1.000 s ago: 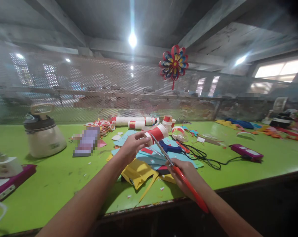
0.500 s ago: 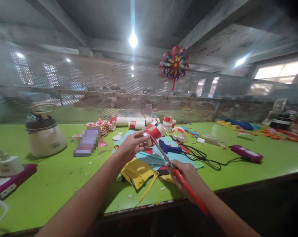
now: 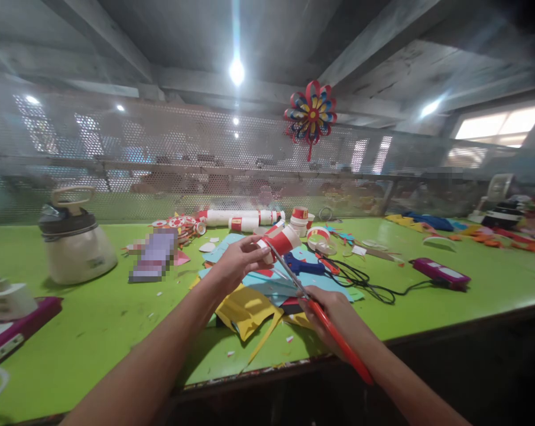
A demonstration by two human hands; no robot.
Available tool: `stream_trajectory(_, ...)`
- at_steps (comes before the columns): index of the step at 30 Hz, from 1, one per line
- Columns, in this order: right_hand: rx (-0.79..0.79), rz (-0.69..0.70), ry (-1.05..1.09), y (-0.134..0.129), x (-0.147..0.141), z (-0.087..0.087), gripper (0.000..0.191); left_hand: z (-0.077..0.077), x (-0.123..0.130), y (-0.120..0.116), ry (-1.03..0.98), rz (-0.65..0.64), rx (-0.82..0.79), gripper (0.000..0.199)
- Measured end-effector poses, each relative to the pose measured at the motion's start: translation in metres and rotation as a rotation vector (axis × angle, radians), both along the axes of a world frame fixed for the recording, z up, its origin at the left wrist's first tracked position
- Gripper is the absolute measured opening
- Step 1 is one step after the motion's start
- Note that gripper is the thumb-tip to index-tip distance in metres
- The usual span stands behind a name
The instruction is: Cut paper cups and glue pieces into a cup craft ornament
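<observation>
Between its thumb and fingers, my left hand (image 3: 243, 260) holds a red and white paper cup (image 3: 285, 240) that is partly cut and tilted to the right. My right hand (image 3: 331, 313) is wrapped round the red handles of a pair of scissors (image 3: 303, 290), whose blades reach up to the cup's near edge. Under the hands lie light blue paper sheets (image 3: 267, 287) and a crumpled piece of yellow paper (image 3: 246, 310). Just behind the scissors is a blue glue gun (image 3: 303, 265).
White stacked cups (image 3: 232, 218) lie along the back. Left stand a large jug (image 3: 78, 248) and a pixelated phone-like object (image 3: 154, 255). A black cable (image 3: 371, 284) runs to a purple power strip (image 3: 442, 273) on the right. A paper flower (image 3: 312, 114) hangs above the perforated screen.
The cup has turned slightly in my left hand and more of its red band shows. Both hands stay almost in place; the whole view has shifted a little.
</observation>
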State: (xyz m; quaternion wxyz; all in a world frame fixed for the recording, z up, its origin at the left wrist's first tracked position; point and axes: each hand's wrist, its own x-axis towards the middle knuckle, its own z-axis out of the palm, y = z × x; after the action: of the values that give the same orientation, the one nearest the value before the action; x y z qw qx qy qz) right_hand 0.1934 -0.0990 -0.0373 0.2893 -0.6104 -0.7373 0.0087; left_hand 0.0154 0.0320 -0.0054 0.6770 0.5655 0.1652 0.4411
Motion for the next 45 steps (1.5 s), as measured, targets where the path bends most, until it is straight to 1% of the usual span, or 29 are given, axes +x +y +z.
stream_trajectory(6,0.004,-0.003,-0.02,0.0,0.001,-0.003,0.013,0.002,-0.002,-0.001,-0.001,0.008,-0.007,0.041)
stream_trajectory(11,0.012,-0.031,-0.048,0.0,0.0,-0.004,0.015,0.004,-0.002,-0.002,-0.018,-0.025,-0.014,0.03)
stream_trajectory(13,0.011,-0.04,-0.062,0.0,0.0,-0.002,0.016,0.004,-0.002,-0.002,-0.017,-0.031,-0.01,0.029)
stream_trajectory(18,-0.009,-0.03,-0.081,0.003,0.003,0.005,0.02,0.006,-0.004,-0.004,0.02,-0.056,0.048,0.038)
stream_trajectory(23,-0.016,-0.039,-0.102,0.002,0.005,0.003,0.02,0.006,-0.002,-0.006,0.055,-0.065,0.08,0.037)
stream_trajectory(28,-0.02,-0.059,-0.127,0.003,0.005,-0.001,0.019,0.006,-0.003,-0.005,0.079,-0.04,0.075,0.038)
stream_trajectory(34,-0.03,-0.052,-0.1,0.005,0.008,0.001,0.022,0.003,-0.003,-0.001,0.091,0.014,0.073,0.043)
stream_trajectory(38,-0.039,-0.047,-0.086,0.008,0.006,0.003,0.024,0.001,0.0,-0.003,0.106,0.01,0.082,0.04)
stream_trajectory(45,-0.039,-0.044,-0.091,0.01,0.007,-0.002,0.022,0.001,0.0,-0.002,0.139,0.019,0.056,0.045)
